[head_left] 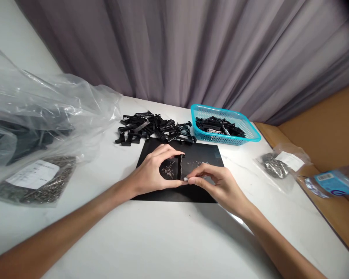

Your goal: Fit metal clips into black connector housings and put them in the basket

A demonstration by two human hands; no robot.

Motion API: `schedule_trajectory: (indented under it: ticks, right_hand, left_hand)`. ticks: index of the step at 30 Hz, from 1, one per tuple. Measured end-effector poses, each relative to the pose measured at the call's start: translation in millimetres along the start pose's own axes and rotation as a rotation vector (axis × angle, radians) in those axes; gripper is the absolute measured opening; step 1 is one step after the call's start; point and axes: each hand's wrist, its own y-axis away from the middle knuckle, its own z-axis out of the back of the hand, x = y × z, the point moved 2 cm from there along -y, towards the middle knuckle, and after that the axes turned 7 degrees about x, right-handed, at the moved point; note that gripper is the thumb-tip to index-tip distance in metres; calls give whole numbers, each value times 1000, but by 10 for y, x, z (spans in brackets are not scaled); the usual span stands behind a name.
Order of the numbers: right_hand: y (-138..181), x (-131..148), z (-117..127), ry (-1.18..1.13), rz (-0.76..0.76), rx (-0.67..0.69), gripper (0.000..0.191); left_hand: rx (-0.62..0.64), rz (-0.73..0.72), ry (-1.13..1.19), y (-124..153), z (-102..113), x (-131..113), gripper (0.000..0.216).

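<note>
At the left, one large plastic bag (pixel 84 102) is cut off by the edge of the view, and its dark contents are blurred by the folds. One bag of metal bits (pixel 46 190) is set before it, its label (pixel 33 174) too blurred to be read. On the white surface (pixel 133 240), one heap of black pieces (pixel 154 128) is piled too thickly to be counted. Above one black mat (pixel 174 195), one black part (pixel 179 167) is held lengthwise by the left hand (pixel 151 170), its two ends gripped between thumb and forefinger. Two scatters of pins are seen on the mat, the right one (pixel 202 164) partly covered. One small white piece (pixel 185 179), mostly hidden, is pinched by the right hand (pixel 218 182) at the part's near end. Uncounted black pieces are held in one blue basket (pixel 229 142). One smaller bag (pixel 275 166) and one blue-labelled package (pixel 337 182) are seen at the right, the latter cut off.
</note>
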Motion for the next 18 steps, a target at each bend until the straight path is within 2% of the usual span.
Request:
schedule_trajectory:
  ticks: [7,18]
  right_hand:
    - [15,-15,-36,-16,39,-11,10]
    - [44,-12,-65,77,102,20,8]
  left_hand:
    - [-53,-63,-54,11,35,-38,60]
    - [-47,-97,-69,35,-22,3,61]
